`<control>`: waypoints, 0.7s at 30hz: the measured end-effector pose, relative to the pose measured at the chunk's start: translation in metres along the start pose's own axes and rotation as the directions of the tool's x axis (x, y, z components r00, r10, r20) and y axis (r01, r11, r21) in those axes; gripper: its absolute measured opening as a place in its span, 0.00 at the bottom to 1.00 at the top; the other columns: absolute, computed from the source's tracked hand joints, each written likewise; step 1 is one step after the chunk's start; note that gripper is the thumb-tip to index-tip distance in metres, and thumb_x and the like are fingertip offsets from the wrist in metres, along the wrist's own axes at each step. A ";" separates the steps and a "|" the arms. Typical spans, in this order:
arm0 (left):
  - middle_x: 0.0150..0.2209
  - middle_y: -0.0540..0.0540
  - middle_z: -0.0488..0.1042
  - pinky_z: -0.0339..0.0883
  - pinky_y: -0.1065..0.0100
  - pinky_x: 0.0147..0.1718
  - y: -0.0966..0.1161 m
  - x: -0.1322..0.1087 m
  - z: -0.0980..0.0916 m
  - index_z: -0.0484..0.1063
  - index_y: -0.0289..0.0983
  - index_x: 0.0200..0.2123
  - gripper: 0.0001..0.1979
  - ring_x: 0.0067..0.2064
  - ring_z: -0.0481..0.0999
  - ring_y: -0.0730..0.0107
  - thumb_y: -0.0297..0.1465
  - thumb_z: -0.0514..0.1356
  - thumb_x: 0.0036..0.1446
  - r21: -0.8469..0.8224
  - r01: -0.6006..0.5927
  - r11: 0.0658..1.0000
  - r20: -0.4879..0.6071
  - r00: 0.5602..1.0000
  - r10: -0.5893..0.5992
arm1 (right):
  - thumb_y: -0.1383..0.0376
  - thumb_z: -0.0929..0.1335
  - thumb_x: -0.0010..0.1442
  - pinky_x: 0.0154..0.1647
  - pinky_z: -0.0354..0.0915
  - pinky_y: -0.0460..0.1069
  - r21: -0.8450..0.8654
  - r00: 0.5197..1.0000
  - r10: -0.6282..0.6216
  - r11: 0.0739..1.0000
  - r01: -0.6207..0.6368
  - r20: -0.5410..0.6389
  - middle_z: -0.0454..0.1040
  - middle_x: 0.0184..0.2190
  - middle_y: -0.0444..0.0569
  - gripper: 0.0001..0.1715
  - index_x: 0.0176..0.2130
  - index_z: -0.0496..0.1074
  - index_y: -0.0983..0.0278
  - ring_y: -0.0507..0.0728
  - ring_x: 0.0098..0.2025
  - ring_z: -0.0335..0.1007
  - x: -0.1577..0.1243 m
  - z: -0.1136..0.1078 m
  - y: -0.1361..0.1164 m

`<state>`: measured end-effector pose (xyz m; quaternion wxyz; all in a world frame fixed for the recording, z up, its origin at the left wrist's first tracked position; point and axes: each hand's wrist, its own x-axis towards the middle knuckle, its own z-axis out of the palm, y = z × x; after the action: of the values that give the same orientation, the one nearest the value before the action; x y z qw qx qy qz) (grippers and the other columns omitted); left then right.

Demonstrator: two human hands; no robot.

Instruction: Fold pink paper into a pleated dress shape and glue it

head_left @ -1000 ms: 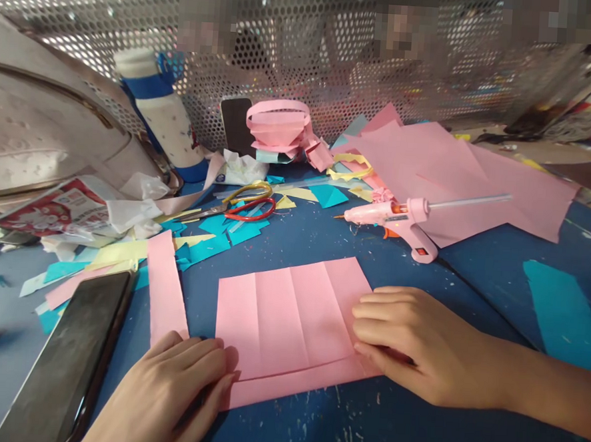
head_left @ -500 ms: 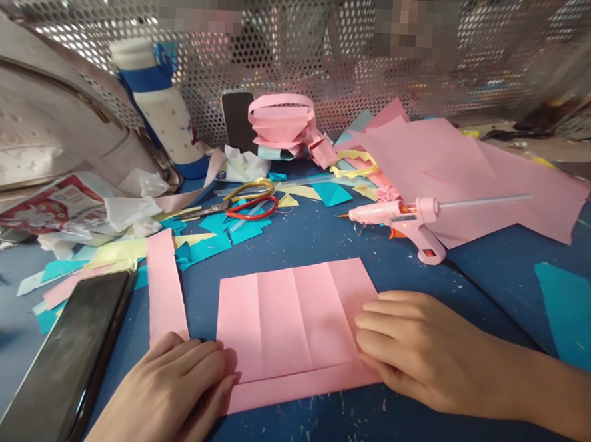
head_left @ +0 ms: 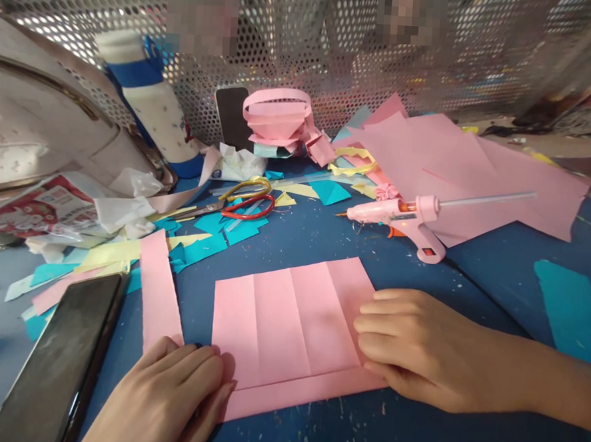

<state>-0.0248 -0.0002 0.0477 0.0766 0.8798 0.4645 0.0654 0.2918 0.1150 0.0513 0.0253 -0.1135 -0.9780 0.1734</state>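
A pink paper sheet (head_left: 284, 320) lies on the blue tabletop, with several upright creases and a folded strip along its near edge. At its lower left corner, my left hand (head_left: 165, 386) is closed on the paper, fingers curled and thumb at the near fold. My right hand (head_left: 408, 344) grips the right edge, with the fingertips on top of the sheet and the thumb by the fold. A narrow pink paper strip (head_left: 160, 289) runs up from behind my left hand.
A pink glue gun (head_left: 400, 217) lies beyond the sheet, its cord trailing right. Scissors (head_left: 236, 201) rest among scraps. A phone (head_left: 61, 360) is at left, pink sheets (head_left: 459, 164) at back right. A bottle (head_left: 150, 105) and pink paper model (head_left: 284, 120) stand by the perforated metal panel (head_left: 315, 55).
The view has shifted slightly, so objects at left sit a little further left. Both hands keep their grip, and the pink sheet looks almost the same.
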 end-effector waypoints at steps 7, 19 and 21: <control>0.29 0.53 0.74 0.64 0.67 0.28 0.003 0.001 0.000 0.66 0.42 0.36 0.05 0.27 0.73 0.69 0.28 0.52 0.64 0.021 0.011 1.000 0.031 0.999 -0.012 | 0.66 0.56 0.68 0.34 0.49 0.51 -0.020 1.000 -0.029 0.999 0.029 0.005 0.65 0.26 0.44 0.16 0.28 0.60 0.62 0.54 0.29 0.53 0.001 -0.001 0.000; 0.39 0.45 0.77 0.65 0.59 0.40 0.029 -0.009 -0.002 0.71 0.37 0.44 0.14 0.38 0.77 0.62 0.30 0.46 0.68 0.398 -0.006 0.917 -0.098 0.994 0.050 | 0.67 0.59 0.67 0.33 0.49 0.51 -0.133 1.000 -0.024 0.991 0.021 -0.017 0.67 0.27 0.44 0.14 0.29 0.63 0.63 0.54 0.29 0.57 -0.001 0.000 -0.009; 0.51 0.47 0.75 0.61 0.58 0.51 0.040 -0.008 0.001 0.69 0.40 0.53 0.19 0.50 0.74 0.62 0.25 0.43 0.68 0.451 -0.031 0.892 -0.187 0.974 0.129 | 0.67 0.59 0.68 0.33 0.49 0.51 -0.146 1.000 -0.026 0.989 0.024 -0.014 0.67 0.27 0.44 0.15 0.29 0.63 0.63 0.54 0.29 0.57 0.000 -0.001 -0.010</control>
<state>0.0040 -0.0291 0.0538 -0.1794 0.8803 0.4358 0.0536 0.2896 0.1062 0.0556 0.0272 -0.1041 -0.9891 0.1003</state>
